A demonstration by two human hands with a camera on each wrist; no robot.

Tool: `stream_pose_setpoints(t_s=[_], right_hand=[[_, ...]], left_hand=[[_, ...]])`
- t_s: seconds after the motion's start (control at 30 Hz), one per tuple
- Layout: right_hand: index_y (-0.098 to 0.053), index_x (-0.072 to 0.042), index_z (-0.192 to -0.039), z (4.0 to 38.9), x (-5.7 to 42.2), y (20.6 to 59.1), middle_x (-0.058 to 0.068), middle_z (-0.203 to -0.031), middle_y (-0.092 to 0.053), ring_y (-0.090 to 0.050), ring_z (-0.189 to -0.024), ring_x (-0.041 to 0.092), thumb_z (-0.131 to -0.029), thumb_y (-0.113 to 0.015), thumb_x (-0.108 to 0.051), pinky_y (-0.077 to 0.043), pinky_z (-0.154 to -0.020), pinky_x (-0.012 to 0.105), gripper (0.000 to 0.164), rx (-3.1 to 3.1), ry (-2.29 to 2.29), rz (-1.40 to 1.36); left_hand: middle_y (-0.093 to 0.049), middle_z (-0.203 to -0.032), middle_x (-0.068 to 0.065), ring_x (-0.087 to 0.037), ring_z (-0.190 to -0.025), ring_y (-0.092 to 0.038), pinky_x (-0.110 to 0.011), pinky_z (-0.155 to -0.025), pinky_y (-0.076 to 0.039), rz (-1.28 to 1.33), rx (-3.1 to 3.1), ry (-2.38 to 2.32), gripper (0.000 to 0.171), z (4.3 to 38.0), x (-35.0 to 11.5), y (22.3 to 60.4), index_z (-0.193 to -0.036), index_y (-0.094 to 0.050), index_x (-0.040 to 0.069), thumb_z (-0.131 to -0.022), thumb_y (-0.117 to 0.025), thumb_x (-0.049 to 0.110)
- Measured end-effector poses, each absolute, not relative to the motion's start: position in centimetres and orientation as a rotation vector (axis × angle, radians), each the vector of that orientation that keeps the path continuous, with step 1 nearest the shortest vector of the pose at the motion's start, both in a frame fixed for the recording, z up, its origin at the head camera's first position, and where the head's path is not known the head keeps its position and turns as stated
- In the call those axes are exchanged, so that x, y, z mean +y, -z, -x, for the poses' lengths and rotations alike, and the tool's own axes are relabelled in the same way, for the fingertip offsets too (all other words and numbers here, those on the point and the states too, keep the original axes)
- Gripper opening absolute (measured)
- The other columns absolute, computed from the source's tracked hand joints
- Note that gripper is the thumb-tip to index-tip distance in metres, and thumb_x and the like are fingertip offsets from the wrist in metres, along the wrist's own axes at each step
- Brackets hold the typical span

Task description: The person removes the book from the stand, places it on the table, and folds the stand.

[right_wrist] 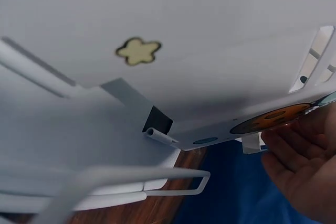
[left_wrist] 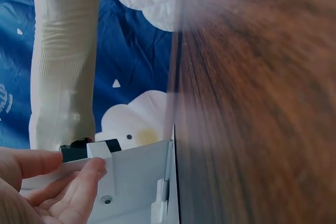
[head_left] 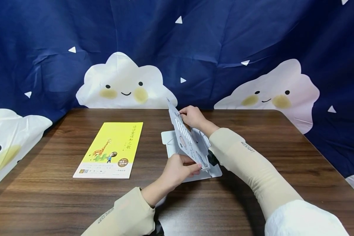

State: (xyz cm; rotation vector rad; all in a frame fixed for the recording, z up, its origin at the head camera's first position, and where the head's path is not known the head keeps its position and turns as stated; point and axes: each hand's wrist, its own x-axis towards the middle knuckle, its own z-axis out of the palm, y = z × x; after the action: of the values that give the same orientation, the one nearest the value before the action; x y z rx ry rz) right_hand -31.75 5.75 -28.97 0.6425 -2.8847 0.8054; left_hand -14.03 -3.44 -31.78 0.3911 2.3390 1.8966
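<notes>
A white metal book stand with cartoon prints has its slotted panel [head_left: 174, 116] raised at a steep tilt over its flat base plate [head_left: 171, 144]. My left hand [head_left: 177, 170] pinches the panel's near lower corner between thumb and fingers, beside a small bent tab [left_wrist: 100, 151] in the left wrist view. At the panel's far upper edge, my right hand [head_left: 193, 117] grips with fingers curled around it. The right wrist view shows the panel's underside, a hinge [right_wrist: 160, 135] and a white wire support [right_wrist: 142, 174] swung out from it.
To the left, a yellow children's book [head_left: 118, 134] lies flat on the dark wooden table [head_left: 47, 196]. A blue curtain [head_left: 200, 39] with smiling clouds hangs right behind the table's far edge.
</notes>
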Motion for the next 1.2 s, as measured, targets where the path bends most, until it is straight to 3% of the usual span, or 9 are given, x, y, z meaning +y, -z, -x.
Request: stream_pose_setpoints(t_s=[0.73,1.2], right_hand=[[-0.063,-0.004,-0.104,32.1,5.4,28.7,0.008,-0.101,-0.061,-0.053,-0.088,0.018,-0.085,-0.049,-0.009,-0.041,-0.077,0.028,0.024,-2.878,-0.692,-0.743],[-0.061,-0.003,-0.107,32.1,5.7,28.9,0.009,-0.104,-0.059,-0.052,-0.094,0.02,-0.086,-0.049,-0.01,-0.04,-0.08,0.03,0.025,-2.877,-0.673,-0.786]], left_hand=[[-0.063,-0.065,-0.012,-0.028,-0.062,-0.061,-0.022,-0.054,-0.048,-0.362,2.312,-1.931,0.017,14.6,-2.4,32.1,-0.083,-0.066,-0.006,-0.076,-0.064,0.009],[-0.063,-0.06,-0.006,-0.026,-0.059,-0.061,-0.021,-0.051,-0.046,-0.363,2.402,-1.842,0.017,14.8,-2.3,32.1,-0.08,-0.068,0.0,-0.076,-0.064,0.016]])
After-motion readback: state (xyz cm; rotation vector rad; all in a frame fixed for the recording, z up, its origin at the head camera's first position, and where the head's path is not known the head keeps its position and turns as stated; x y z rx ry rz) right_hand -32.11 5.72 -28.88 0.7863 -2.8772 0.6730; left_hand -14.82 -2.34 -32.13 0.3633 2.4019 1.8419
